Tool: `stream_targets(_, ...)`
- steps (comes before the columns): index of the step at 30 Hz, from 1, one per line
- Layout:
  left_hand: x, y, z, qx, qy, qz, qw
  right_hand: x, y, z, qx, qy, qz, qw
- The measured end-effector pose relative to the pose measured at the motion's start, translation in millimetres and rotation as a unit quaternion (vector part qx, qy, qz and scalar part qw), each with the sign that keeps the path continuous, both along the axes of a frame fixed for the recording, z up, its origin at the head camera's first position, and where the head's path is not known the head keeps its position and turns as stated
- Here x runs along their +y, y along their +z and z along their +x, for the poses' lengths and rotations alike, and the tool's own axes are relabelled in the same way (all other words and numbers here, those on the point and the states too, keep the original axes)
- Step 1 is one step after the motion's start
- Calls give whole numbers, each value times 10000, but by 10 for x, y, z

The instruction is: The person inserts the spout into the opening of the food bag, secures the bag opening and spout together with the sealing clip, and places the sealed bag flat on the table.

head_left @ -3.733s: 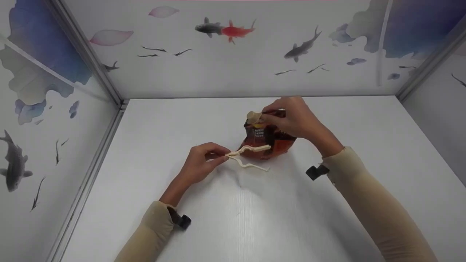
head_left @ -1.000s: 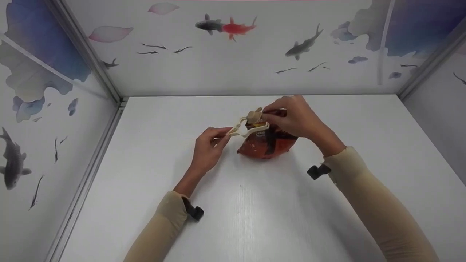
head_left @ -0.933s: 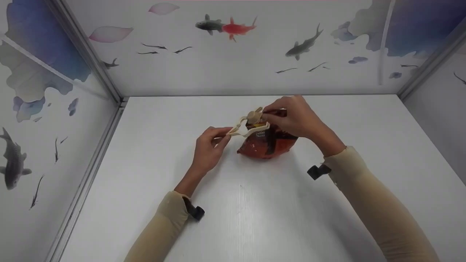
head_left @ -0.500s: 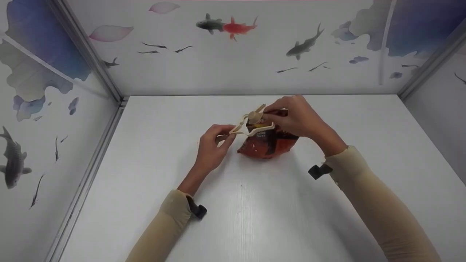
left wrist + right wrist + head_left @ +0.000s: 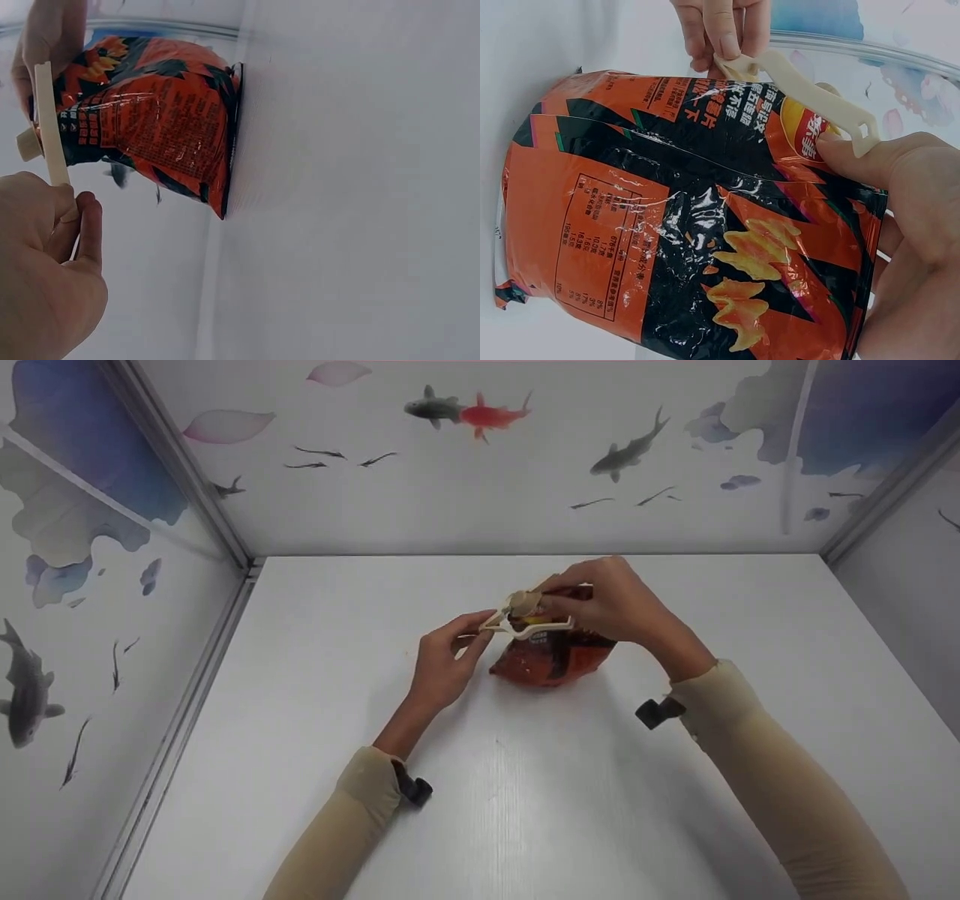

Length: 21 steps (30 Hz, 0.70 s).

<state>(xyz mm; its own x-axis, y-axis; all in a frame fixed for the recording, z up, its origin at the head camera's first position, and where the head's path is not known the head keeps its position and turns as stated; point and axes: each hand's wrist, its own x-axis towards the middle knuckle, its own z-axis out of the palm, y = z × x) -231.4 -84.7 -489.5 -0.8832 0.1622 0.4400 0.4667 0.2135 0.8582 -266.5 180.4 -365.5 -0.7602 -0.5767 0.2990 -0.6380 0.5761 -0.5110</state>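
Note:
My left hand (image 5: 442,664) pinches the joined end of a cream plastic bag clip (image 5: 536,628) between thumb and fingers. The clip's two arms are spread apart in a V beside the top of an orange and black chip bag (image 5: 551,664). A round tan cap (image 5: 523,601) sits between those arms at the bag's upper corner. With thumb and fingers, my right hand (image 5: 622,604) grips the top edge of the bag, which stands on the table. In the right wrist view, one clip arm (image 5: 810,97) crosses the bag's top, its hooked tip close to my right thumb. The far arm is mostly hidden there.
The white table (image 5: 495,810) is bounded at the back by a white panel (image 5: 480,510) printed with fish. Metal-framed side panels stand at left and right. A small black camera (image 5: 660,712) is strapped to each sleeve cuff.
My left hand has moved up and to the right, bringing the clip from in front of the bag's lower part to its top, around the cap. My right hand keeps its hold.

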Motion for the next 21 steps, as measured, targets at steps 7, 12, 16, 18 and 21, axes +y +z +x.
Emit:
stream_targets(7, 27, -13, -24, 70, 20, -33, 10000, 8, 8, 12, -55, -3, 75, 10000)
stream_targets(12, 34, -19, -40, 99, 81, -52, 9999, 16, 28, 3, -232, -26, 120, 9997)
stream_targets(16, 37, -25, -41, 87, 108, -52, 9999, 14, 72, 4, -482, -85, 214, 9986)
stream_targets(18, 40, -25, -40, 93, 106, -42, 9999, 14, 101, 2, -583, -113, 318, 9977)
stream_targets(21, 41, -27, -47, 112, 84, -26, 9999, 12, 152, -3, -605, -105, 520, 9968)
